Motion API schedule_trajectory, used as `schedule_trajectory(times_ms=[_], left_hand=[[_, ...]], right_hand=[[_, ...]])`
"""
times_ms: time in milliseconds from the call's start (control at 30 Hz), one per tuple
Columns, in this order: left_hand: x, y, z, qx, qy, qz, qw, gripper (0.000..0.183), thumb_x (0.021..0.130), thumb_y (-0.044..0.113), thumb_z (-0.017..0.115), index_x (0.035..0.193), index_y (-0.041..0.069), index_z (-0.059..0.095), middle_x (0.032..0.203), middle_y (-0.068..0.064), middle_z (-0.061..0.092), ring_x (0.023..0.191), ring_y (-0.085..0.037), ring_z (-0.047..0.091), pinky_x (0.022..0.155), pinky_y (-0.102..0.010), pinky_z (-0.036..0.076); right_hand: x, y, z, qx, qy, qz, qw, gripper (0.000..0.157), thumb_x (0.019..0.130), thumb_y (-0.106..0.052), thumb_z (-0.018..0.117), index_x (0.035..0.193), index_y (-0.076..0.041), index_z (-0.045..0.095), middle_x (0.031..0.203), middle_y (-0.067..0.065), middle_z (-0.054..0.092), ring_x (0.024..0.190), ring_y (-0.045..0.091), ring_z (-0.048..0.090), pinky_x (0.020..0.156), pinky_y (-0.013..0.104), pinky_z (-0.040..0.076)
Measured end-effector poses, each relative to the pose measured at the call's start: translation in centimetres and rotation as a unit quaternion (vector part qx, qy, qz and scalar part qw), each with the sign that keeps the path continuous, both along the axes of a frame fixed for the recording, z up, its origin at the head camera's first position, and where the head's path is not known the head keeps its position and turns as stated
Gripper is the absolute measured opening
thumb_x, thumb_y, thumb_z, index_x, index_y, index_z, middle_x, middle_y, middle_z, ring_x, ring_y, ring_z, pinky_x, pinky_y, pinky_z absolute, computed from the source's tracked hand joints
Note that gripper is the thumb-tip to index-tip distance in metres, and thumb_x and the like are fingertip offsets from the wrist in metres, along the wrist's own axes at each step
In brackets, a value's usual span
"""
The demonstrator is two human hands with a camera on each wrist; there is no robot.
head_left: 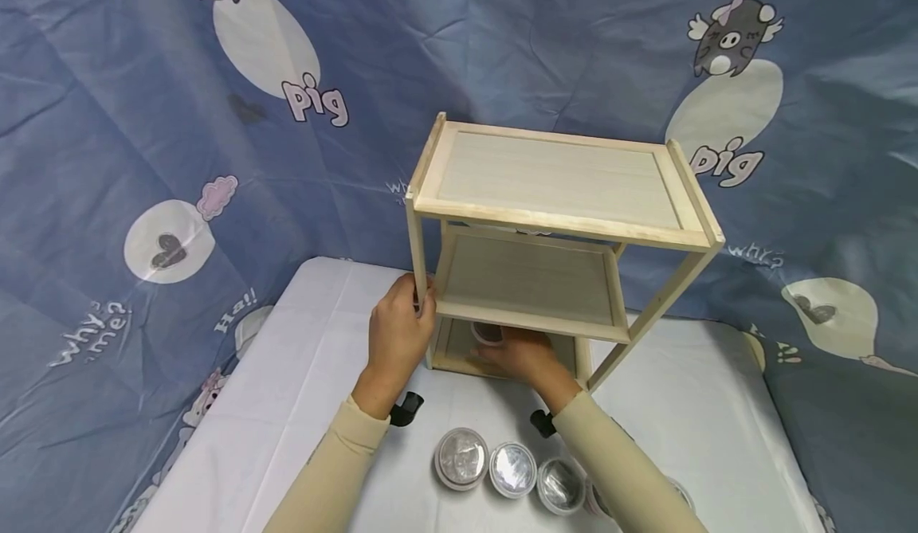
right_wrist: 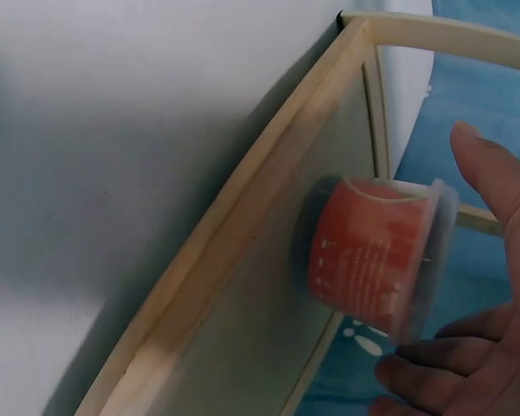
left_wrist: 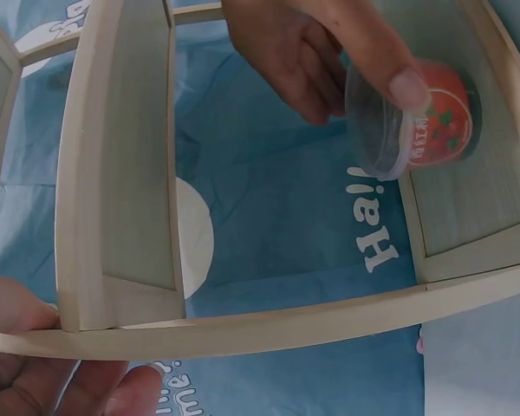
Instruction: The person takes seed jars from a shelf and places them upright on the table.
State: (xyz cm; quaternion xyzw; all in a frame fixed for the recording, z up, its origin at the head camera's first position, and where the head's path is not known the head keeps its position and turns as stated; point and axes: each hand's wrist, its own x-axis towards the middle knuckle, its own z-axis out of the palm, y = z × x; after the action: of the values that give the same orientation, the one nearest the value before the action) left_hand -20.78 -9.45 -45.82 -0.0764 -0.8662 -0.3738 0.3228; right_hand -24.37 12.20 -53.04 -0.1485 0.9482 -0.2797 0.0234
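A three-tier wooden shelf (head_left: 566, 182) stands on the white cloth. My left hand (head_left: 398, 330) grips its left front post; in the left wrist view the thumb and fingers (left_wrist: 134, 390) lie on either side of the frame. On the bottom board (head_left: 459, 350) sits a clear plastic tub (right_wrist: 373, 251) with a red label with tomatoes printed on it. My right hand (head_left: 527, 358) reaches in under the middle board. Its thumb (right_wrist: 485, 165) stands spread away from the tub, and the other fingers are right by the rim. The tub (left_wrist: 442, 121) is upright.
In front of the shelf stands a row of round lidded tubs (head_left: 462, 459), some partly hidden under the right sleeve (head_left: 617, 461). A blue cloth with pig prints (head_left: 502, 39) hangs behind and at the sides. The middle board (head_left: 527, 278) lies low over the right hand.
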Motion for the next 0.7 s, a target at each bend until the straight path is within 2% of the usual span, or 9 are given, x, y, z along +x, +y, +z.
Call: schedule_trajectory(times_ms=[167, 467, 700], left_hand=[[0.0, -0.2, -0.1, -0.001, 0.001, -0.001, 1.0000, 0.009, 0.099, 0.007, 0.069, 0.106, 0.002, 0.071, 0.091, -0.010, 0.071, 0.075, -0.027, 0.072, 0.060, -0.044, 0.058], [0.1, -0.2, -0.1, -0.004, 0.011, 0.001, 0.9999, 0.010, 0.098, 0.005, 0.070, 0.108, 0.001, 0.071, 0.092, -0.010, 0.071, 0.077, -0.027, 0.073, 0.061, -0.044, 0.059], [0.0, -0.2, -0.2, -0.001, 0.009, 0.000, 1.0000, 0.010, 0.098, 0.006, 0.070, 0.108, 0.002, 0.071, 0.092, -0.010, 0.071, 0.077, -0.026, 0.073, 0.062, -0.045, 0.059]], right_hand=[[-0.5, -0.4, -0.5, -0.005, -0.045, -0.013, 0.999, 0.087, 0.088, -0.049, 0.083, 0.157, -0.012, 0.045, 0.155, 0.016, 0.049, 0.141, 0.038, 0.048, 0.111, 0.050, 0.043], [-0.7, -0.4, -0.8, -0.040, -0.028, -0.011, 0.999, 0.077, 0.088, -0.040, 0.084, 0.150, -0.009, 0.051, 0.148, 0.017, 0.053, 0.138, 0.038, 0.051, 0.110, 0.050, 0.044], [-0.9, -0.3, -1.3, -0.017, -0.039, -0.026, 0.999, 0.076, 0.091, -0.044, 0.082, 0.148, -0.005, 0.050, 0.146, 0.018, 0.055, 0.136, 0.038, 0.052, 0.109, 0.049, 0.045]])
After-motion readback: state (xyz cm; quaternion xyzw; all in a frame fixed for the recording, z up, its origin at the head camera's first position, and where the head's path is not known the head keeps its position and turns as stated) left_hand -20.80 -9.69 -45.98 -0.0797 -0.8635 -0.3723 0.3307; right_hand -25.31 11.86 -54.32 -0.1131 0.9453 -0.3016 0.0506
